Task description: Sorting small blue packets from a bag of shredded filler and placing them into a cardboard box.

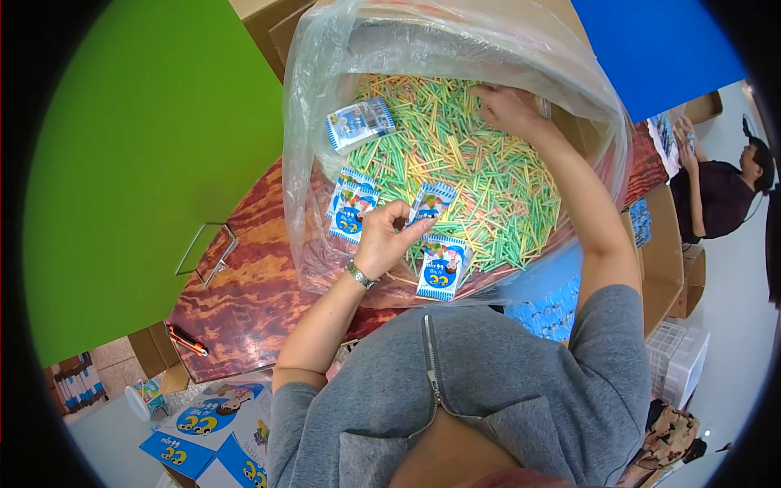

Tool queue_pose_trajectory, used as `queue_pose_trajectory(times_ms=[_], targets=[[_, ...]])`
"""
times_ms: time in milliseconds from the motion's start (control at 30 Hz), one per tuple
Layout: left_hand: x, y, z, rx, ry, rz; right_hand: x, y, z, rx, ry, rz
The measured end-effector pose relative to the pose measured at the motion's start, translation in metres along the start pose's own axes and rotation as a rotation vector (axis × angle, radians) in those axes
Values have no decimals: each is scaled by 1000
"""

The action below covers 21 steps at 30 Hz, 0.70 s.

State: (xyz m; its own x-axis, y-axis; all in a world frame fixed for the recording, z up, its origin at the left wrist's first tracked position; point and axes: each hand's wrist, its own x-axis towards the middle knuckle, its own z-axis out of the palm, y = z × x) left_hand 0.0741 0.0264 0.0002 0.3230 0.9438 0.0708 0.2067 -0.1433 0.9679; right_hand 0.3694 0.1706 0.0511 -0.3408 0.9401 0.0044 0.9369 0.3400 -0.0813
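A large clear plastic bag [313,73] lines a cardboard box and holds a heap of thin candy sticks [480,187] in green, yellow and pink. Between thumb and fingers, my left hand [386,237] pinches a small blue and white packet [433,197] above the heap's near side. My right hand [511,112] reaches to the far right of the heap, fingers apart and touching the sticks. Another packet [441,268] lies at the near edge, two overlapping packets [351,213] rest left of my left hand, and one more packet [359,124] sits at the far left.
The bag stands on a red-brown marbled table [244,301]. An orange cutter knife [189,340] and a bent metal wire stand [213,256] lie left. Green [154,163] and blue [651,49] panels flank the bag. Printed boxes [215,427] stand lower left; a co-worker [724,191] is at right.
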Motion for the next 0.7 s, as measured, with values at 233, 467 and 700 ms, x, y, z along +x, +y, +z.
queue_pose_trajectory(times_ms=[233, 467, 700], targets=[[-5, -10, -6, -51, -81, -110, 26, 0, 19, -78, -48, -78], [-4, -7, 1, -114, -25, -51, 34, -4, 27, -185, -124, 25], [-7, 8, -3, -21, -56, -24, 37, -27, 26, -89, -117, 181]])
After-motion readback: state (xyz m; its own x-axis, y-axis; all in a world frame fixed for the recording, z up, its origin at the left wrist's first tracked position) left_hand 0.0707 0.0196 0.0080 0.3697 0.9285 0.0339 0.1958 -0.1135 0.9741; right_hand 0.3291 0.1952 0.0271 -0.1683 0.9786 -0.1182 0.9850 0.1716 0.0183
